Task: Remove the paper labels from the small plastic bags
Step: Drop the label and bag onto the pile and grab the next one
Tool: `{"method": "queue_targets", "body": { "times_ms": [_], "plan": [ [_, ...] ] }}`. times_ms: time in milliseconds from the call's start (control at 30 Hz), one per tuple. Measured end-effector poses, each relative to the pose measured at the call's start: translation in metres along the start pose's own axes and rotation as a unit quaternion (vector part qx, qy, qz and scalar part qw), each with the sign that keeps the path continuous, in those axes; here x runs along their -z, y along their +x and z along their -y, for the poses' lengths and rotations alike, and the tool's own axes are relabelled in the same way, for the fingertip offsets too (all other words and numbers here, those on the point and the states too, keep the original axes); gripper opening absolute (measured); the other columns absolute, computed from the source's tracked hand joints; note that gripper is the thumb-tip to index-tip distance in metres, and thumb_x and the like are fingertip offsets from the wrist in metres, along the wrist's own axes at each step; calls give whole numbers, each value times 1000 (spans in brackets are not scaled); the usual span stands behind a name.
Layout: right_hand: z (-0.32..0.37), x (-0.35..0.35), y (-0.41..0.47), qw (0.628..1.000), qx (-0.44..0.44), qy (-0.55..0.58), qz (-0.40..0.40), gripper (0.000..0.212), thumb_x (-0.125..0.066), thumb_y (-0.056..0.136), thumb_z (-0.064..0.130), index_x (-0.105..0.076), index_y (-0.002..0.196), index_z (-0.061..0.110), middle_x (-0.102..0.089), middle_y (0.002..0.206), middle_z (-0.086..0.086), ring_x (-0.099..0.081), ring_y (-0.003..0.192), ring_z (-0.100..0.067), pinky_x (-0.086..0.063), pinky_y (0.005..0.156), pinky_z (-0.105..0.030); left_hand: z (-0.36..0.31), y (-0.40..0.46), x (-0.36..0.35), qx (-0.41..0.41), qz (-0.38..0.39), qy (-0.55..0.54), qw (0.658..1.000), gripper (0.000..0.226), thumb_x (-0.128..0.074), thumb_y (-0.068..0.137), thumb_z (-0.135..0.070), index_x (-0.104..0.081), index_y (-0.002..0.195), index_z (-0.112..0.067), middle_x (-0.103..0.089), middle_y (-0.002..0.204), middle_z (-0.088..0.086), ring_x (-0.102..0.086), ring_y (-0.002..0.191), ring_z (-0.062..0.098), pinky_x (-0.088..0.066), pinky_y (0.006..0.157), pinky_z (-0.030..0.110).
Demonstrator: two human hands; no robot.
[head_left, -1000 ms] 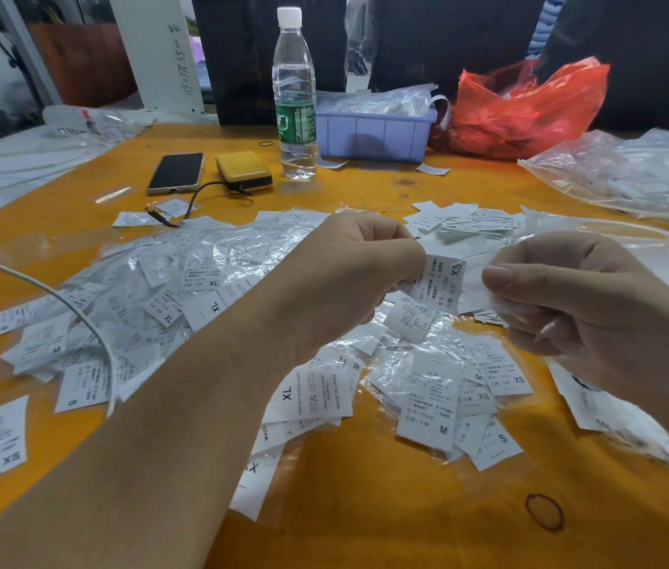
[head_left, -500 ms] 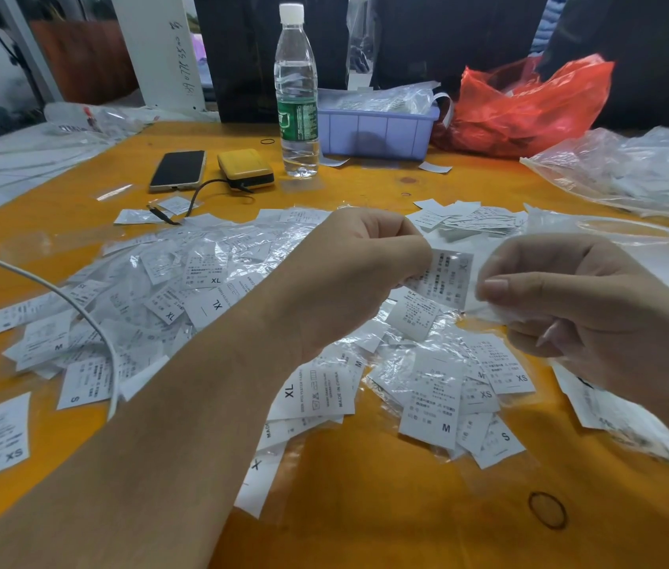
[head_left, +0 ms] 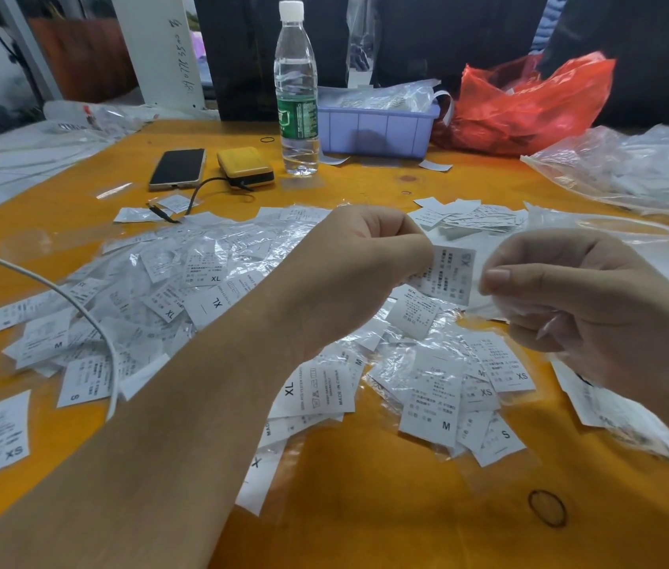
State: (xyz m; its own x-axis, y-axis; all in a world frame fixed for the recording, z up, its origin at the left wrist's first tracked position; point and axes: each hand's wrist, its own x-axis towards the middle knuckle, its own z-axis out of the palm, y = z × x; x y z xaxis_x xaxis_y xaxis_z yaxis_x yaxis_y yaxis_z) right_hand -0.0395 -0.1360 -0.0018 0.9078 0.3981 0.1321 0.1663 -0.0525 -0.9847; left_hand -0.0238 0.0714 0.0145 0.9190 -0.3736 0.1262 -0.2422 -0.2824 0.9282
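My left hand pinches the left edge of a white paper label marked XS, held above the table. My right hand pinches a small clear plastic bag just right of that label; the bag's far end is hidden in my curled fingers. Below both hands lies a wide heap of bagged labels in clear plastic, printed with sizes XL, M, S and XS. A small stack of bare paper labels lies behind my hands.
On the orange table stand a water bottle, a phone, a yellow power bank, a lilac bin and a red bag. Clear plastic bags pile up at right. A white cable crosses the left.
My hands have drawn slightly apart, and the label has come further out of the bag toward the left.
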Motion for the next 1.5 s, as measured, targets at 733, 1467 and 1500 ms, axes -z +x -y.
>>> {"method": "queue_targets", "body": {
  "times_ms": [733,1467,1500],
  "plan": [
    [4,1,0,999,-17,-17,-36,21,-75,67,31,-65,60,14,-22,56,-9,-15,47,-16,-21,41,-19,-2,-1,3,-6,-10,6,1000,16,-51,68,-22,-62,58,-17,-58,49,-10,-33,54,17,-30,55,34],
    [3,-1,1,999,-28,-25,-36,22,-66,74,21,-64,53,17,-29,52,-2,-19,44,-11,-14,44,-23,-2,-1,0,-17,-24,34,999,21,-49,69,-25,-63,69,-9,-56,46,-16,-37,48,10,-36,50,26],
    [3,-1,1,999,-29,-26,-35,21,-66,74,21,-64,54,17,-29,52,-2,-19,44,-11,-14,44,-23,-2,-1,0,-17,-24,35,999,21,-49,69,-25,-63,69,-9,-55,46,-16,-38,48,9,-36,51,26]
  ]
}}
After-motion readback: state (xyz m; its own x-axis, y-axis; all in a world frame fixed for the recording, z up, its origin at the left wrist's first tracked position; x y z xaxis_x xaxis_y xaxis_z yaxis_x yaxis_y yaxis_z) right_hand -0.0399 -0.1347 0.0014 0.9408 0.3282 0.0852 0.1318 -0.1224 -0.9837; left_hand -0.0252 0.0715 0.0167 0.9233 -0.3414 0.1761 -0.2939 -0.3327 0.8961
